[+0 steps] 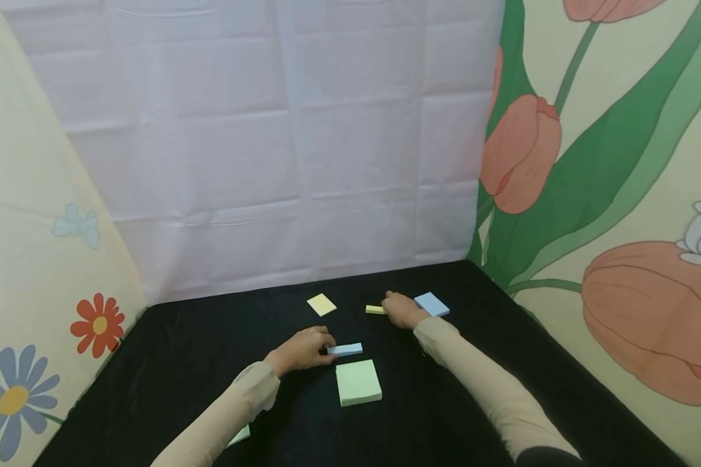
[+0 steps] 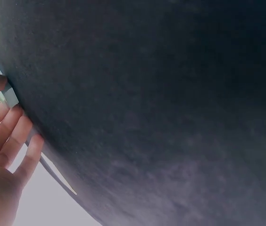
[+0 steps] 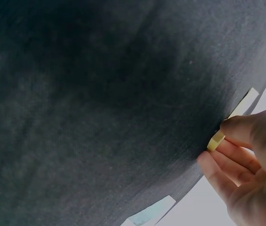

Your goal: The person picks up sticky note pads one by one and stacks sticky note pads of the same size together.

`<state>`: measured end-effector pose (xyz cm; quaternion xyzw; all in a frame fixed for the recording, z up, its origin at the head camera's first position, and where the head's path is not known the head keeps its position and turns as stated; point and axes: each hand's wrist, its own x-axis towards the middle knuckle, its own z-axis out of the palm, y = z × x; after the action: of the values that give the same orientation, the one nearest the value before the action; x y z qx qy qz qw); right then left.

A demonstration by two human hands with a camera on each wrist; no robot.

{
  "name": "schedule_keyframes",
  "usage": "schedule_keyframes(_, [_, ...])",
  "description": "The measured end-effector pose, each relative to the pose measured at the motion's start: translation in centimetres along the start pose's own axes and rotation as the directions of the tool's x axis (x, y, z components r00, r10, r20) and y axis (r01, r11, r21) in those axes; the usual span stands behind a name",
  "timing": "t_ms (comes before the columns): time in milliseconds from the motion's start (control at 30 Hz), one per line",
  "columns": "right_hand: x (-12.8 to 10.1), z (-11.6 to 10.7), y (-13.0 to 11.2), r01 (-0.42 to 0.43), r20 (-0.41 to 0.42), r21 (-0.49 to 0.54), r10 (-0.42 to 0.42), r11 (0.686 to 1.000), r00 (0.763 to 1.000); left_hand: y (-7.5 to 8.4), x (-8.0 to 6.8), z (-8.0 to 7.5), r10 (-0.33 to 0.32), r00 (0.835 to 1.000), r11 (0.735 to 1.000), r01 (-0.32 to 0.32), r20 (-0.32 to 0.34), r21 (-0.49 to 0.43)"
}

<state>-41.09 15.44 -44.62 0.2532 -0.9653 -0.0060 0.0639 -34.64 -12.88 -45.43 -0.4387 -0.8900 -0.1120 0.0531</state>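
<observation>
My left hand (image 1: 305, 348) pinches one end of a narrow light-blue sticky-note pad (image 1: 346, 349) between thumb and fingers, close over the black cloth. The left wrist view shows the thumb on one side of that blue pad (image 2: 11, 97) and the fingertips at the other. Farther back, my right hand (image 1: 405, 310) pinches a narrow yellow sticky-note pad (image 1: 376, 310) by its right end. Part of this yellow pad (image 3: 216, 141) lies hidden behind the thumb in the right wrist view. Just in front of the left hand sits a thick square green sticky-note pad (image 1: 358, 381).
A square yellow note pad (image 1: 322, 304) lies toward the back of the black-covered table (image 1: 444, 402). Right of the right hand is a blue pad (image 1: 432, 303). Another pale green pad (image 1: 241, 435) is partly covered by the left sleeve. Cloth walls stand behind and at both sides.
</observation>
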Motion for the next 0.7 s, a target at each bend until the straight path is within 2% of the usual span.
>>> schedule_keyframes(700, [-0.3,-0.2,-0.2,-0.001,0.004,0.011,0.001,1.000,1.000,-0.2,-1.2,-0.4,-0.059,0.998,0.998,0.060,0.003,-0.030])
